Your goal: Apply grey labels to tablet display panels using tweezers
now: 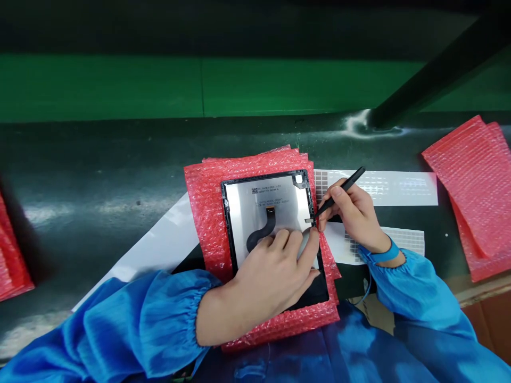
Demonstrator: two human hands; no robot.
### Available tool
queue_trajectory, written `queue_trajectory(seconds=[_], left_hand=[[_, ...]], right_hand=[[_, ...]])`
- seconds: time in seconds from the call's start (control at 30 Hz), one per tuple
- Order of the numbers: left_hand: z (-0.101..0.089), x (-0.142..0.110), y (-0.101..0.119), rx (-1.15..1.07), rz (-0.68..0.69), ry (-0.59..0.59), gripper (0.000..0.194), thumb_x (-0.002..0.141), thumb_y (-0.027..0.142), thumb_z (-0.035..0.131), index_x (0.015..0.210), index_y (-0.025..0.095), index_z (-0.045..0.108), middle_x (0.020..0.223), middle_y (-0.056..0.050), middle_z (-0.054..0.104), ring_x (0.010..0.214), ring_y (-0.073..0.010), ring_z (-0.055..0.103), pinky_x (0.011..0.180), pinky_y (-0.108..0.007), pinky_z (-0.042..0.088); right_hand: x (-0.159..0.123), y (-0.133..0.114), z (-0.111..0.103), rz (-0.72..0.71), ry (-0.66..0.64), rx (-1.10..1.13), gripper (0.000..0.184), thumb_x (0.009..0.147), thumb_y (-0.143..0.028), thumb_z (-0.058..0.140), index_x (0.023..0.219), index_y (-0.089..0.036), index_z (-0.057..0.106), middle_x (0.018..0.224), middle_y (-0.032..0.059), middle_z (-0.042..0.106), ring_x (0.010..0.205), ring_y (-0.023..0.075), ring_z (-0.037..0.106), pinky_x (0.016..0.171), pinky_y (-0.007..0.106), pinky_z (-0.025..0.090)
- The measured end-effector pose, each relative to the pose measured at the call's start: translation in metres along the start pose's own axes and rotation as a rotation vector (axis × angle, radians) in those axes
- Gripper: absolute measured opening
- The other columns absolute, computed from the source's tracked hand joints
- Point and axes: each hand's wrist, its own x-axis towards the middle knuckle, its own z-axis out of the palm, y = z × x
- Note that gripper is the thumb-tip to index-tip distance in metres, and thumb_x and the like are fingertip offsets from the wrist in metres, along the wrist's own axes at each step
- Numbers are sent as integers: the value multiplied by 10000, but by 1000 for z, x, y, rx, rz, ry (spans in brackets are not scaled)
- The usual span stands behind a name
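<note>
A tablet screen (pixel 239 213) in a black frame lies with its silvery back up, a dark curved flex cable (pixel 265 229) on it. My left hand (pixel 275 266) rests across its lower half, index finger reaching the right edge and thumb apart from it. The other left fingers are bent, their tips hidden. My right hand (pixel 355 210) is closed around black tweezers (pixel 343 188). Their tips meet the frame's right edge beside my left index fingertip, at a small greyish piece (pixel 308 220). Whether the tweezers grip that piece, I cannot tell.
Pink bubble-wrap bags (pixel 207 229) lie stacked under the screen. More bubble-wrap bags (pixel 475 191) lie at the right, others (pixel 11 255) at the left edge. White sheets of small grey labels (pixel 399 187) extend rightward. A dark post (pixel 431 69) slants behind the bench.
</note>
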Motion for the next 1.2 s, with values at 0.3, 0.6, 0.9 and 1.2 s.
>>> queue_trajectory(seconds=[0.3,0.6,0.9,1.2], left_hand=[[-2,0,-1,-6,2,-20,608,1003,436,627,1452,32,552,986,-108,679,884,-279,692,668,-373,572],[-3,0,-1,-19,6,-30,621,996,415,645,1461,17,544,976,-109,674,884,-289,696,636,-381,577],[-5,0,-1,-11,1,-35,587,1007,393,626,1454,20,553,982,-107,676,881,-281,692,635,-370,564],[-3,2,-1,6,1,-26,631,1011,412,616,1474,-12,548,984,-108,679,865,-266,686,635,-366,564]], right_hand=[[1,-1,1,25,4,-2,376,966,-579,711,897,-224,607,578,-39,703,435,145,700,464,236,607],[-1,-1,2,46,16,-6,373,979,-583,691,908,-229,599,586,-32,718,440,145,704,475,231,600],[1,-2,3,50,-4,-8,376,983,-582,686,901,-227,594,582,-24,735,465,163,739,458,215,586],[1,-2,3,48,-10,-15,381,981,-591,684,908,-230,588,585,-32,737,461,159,739,458,212,593]])
